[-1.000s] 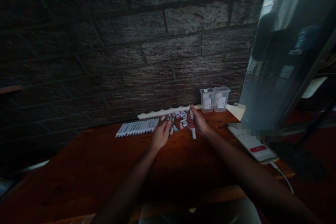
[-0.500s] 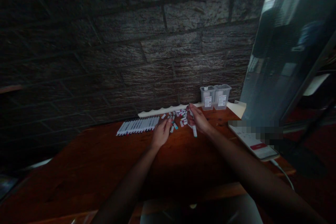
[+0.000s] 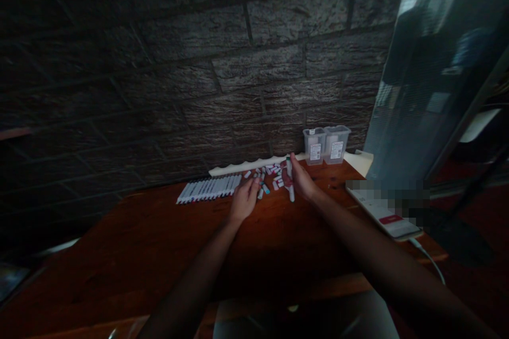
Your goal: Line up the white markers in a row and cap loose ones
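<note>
My right hand (image 3: 300, 177) is closed around a white marker (image 3: 291, 194) with a green end at the top, held upright just above the table. Loose white marker caps (image 3: 277, 182), several with coloured ends, lie between my two hands. My left hand (image 3: 245, 198) rests at the left side of these caps with its fingers curled and thumb pressed in; what they hold, if anything, is hidden. Left of it, a row of white markers (image 3: 210, 187) lies side by side, the nearest one touching or just behind my fingers.
Two clear plastic containers (image 3: 336, 145) with labels stand at the back right. A wavy-edged white strip (image 3: 254, 164) runs along the stone wall (image 3: 274, 69). On the right of the wooden table (image 3: 159, 254) lies a tablet-like device (image 3: 392, 220) with a white cable (image 3: 429, 260).
The marker in my right hand has turned more upright, and its green end now shows above the fingers. My left hand has hardly moved.
</note>
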`<state>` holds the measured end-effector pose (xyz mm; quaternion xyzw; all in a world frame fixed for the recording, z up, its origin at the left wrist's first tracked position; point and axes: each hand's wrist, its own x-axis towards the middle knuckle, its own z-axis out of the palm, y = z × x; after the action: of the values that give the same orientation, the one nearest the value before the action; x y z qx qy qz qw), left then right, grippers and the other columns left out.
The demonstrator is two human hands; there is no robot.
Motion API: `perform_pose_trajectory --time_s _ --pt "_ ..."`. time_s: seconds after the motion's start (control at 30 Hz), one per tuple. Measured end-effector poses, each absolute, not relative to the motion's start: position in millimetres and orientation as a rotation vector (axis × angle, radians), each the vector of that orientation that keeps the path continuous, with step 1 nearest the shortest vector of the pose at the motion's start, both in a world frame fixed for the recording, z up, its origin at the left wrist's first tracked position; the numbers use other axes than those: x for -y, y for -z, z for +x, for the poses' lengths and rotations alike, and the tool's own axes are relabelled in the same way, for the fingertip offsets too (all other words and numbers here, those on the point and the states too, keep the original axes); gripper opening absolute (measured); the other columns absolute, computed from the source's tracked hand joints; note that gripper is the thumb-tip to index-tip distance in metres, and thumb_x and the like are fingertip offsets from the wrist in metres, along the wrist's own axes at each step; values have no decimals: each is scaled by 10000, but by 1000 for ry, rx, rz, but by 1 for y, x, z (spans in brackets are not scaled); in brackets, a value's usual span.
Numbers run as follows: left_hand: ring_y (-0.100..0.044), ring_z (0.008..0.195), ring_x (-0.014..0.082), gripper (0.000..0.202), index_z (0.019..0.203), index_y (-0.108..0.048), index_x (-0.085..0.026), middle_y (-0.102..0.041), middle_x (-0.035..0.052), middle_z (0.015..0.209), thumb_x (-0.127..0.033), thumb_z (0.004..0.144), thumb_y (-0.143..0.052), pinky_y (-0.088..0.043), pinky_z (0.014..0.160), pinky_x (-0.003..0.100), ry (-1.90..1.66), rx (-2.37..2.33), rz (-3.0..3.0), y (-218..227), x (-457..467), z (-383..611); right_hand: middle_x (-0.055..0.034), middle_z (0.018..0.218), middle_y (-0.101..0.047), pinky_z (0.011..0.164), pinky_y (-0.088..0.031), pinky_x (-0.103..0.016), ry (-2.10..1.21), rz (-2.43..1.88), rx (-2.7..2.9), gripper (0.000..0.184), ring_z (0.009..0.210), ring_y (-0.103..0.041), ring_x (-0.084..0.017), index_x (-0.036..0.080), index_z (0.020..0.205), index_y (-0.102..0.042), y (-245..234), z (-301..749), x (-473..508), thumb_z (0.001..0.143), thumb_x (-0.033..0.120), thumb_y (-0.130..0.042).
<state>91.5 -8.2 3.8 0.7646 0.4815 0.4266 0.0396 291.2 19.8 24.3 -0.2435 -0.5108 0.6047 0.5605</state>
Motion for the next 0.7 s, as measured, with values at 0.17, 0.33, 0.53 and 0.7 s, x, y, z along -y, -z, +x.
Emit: perform_pose_trajectory --time_s 0.17,0.33,0.53,0.7 --pt "-645 806 189 393 925 -667 -187 -688 53 808 -414 981 -352 -474 764 290 -1298 -1474 2331 -5 9 92 88 426 -289 382 -196 -215 -1534 -572 1176 581 363 -238 -58 196 631 -472 -25 293 -21 782 757 -462" --pt "-642 804 188 391 918 -668 -185 -688 55 819 -414 978 -358 -474 764 289 -1302 -1473 2332 -5 9 92 83 452 -366 381 -249 -207 -1466 -540 1177 525 364 -310 -60 197 701 -498 -29 291 -16 772 717 -534" --pt "-646 866 191 399 972 -674 -194 -707 60 897 -412 983 -340 -471 810 293 -1282 -1448 2332 -3 7 91 94 490 -425 338 -181 -190 -1367 -492 1223 422 337 -299 -51 222 813 -510 -28 290 -14 797 640 -570" --pt "-646 846 192 402 949 -679 -190 -707 63 887 -413 979 -347 -473 794 294 -1270 -1453 2324 -3 7 91 105 470 -415 345 -183 -189 -1237 -536 1238 405 345 -302 -54 234 778 -446 -26 290 -15 793 604 -608"
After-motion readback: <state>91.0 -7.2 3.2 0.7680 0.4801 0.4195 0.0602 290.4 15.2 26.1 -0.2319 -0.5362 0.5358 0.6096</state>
